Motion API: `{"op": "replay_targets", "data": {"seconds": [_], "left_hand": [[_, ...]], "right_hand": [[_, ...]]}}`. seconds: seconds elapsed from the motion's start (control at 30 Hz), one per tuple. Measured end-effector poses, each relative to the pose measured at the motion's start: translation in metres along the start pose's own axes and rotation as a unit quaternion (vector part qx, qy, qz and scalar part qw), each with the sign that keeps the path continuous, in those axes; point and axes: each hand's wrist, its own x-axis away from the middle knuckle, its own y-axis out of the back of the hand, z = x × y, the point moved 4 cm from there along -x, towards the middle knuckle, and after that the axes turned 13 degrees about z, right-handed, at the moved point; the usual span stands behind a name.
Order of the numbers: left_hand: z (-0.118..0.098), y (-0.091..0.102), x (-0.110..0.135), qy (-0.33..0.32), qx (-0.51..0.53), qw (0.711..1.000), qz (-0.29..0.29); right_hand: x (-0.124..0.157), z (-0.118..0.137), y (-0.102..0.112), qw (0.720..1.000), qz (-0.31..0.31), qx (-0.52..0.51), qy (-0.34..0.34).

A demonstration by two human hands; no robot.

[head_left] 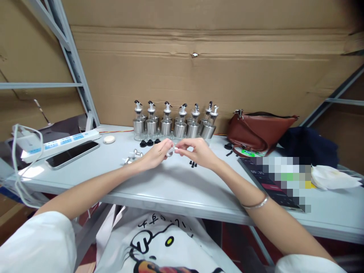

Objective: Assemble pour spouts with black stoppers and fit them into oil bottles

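Observation:
My left hand (156, 153) and my right hand (196, 151) meet above the middle of the pale table (170, 189). Both pinch one small white pourer part (171, 151) between their fingertips. Behind them stands a row of several steel-and-glass oil bottles (174, 123) with spout tops. Black rubber caps (149, 143) lie in front of the bottles at the left. A loose metal spout (133, 156) rests on the table by my left wrist. Tiny black stoppers (193, 164) lie just under my right hand.
A white power strip (61, 143) and a dark phone (72, 153) lie at the left, with a small white oval thing (109, 139). A brown leather bag (257, 131), dark cloth (308, 146), a tablet (273, 182) and white cloth (332, 177) fill the right. Cardboard walls the back.

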Motion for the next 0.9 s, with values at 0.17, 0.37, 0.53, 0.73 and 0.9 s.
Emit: {"op": "replay_targets", "data": {"seconds": [0.17, 0.37, 0.53, 0.73, 0.9], "left_hand": [[-0.004, -0.019, 0.004, -0.010, 0.025, 0.990, 0.139], [0.006, -0.033, 0.003, -0.006, 0.020, 0.991, 0.135], [0.004, -0.035, 0.005, -0.002, 0.047, 0.990, 0.135], [0.002, -0.035, 0.007, -0.013, 0.059, 0.989, 0.132], [0.000, -0.035, 0.007, -0.010, 0.068, 0.989, 0.132]], "right_hand": [[0.001, -0.010, 0.005, 0.997, 0.049, -0.011, -0.063], [0.007, -0.034, 0.014, 0.972, 0.171, 0.061, -0.146], [0.010, -0.044, 0.012, 0.943, 0.230, 0.117, -0.209], [0.009, -0.044, 0.000, 0.934, 0.237, 0.165, -0.212], [0.009, -0.047, -0.004, 0.937, 0.229, 0.172, -0.199]]}}
